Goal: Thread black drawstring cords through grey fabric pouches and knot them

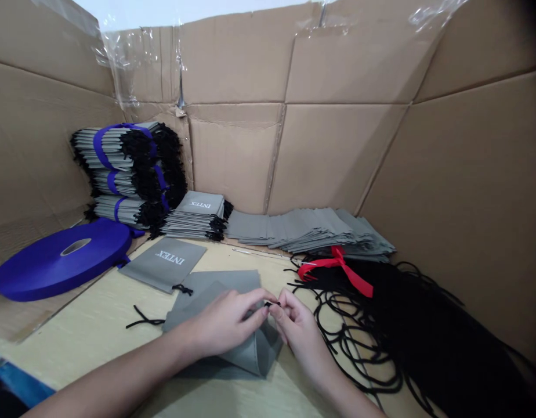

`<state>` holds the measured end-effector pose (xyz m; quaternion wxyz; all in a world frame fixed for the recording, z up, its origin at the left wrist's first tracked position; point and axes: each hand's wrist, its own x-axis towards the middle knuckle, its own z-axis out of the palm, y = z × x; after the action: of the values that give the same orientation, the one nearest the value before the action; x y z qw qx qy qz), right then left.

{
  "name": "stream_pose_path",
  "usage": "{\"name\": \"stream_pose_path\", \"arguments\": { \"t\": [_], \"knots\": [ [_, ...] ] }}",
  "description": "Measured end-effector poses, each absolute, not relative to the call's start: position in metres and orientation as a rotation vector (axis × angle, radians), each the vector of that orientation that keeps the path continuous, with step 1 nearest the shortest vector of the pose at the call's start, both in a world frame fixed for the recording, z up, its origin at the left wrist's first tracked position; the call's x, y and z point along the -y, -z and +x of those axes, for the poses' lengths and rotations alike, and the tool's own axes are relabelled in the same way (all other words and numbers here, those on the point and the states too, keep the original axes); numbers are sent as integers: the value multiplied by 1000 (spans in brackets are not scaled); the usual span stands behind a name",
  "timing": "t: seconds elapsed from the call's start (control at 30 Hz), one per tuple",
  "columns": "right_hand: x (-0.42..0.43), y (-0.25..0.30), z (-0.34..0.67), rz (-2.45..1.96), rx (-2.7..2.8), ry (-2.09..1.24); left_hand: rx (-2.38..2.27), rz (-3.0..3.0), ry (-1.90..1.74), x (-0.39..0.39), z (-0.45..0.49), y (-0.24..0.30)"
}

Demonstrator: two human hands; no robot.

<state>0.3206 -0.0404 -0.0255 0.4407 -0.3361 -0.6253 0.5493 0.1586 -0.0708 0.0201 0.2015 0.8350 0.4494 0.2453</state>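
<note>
A grey fabric pouch lies on the wooden table in front of me. My left hand rests on the pouch, its fingers pinched on the end of a black cord. My right hand meets it from the right, with fingertips pinched on the same cord end. The cord's other end trails out of the pouch's left side. A finished grey pouch printed INTEX lies just behind.
A purple ribbon roll lies at left. Bundled pouch stacks and a loose stack stand behind it. Flat grey pouches fan along the back. A black cord bundle tied with red ribbon sits at right. Cardboard walls surround the table.
</note>
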Motion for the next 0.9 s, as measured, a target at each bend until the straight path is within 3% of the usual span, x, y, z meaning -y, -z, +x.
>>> {"name": "stream_pose_path", "arguments": {
  "t": [0.23, 0.43, 0.9],
  "knots": [
    [45, 17, 321, -779, 1487, -1534, -1330, 2778, -606, 71, 160, -19],
    [51, 15, 322, -701, 1203, -1697, -1319, 2700, -664, 68, 161, -14],
    [50, 13, 320, -739, 1135, -1773, -1362, 2621, -555, 66, 161, -15]
  ]
}}
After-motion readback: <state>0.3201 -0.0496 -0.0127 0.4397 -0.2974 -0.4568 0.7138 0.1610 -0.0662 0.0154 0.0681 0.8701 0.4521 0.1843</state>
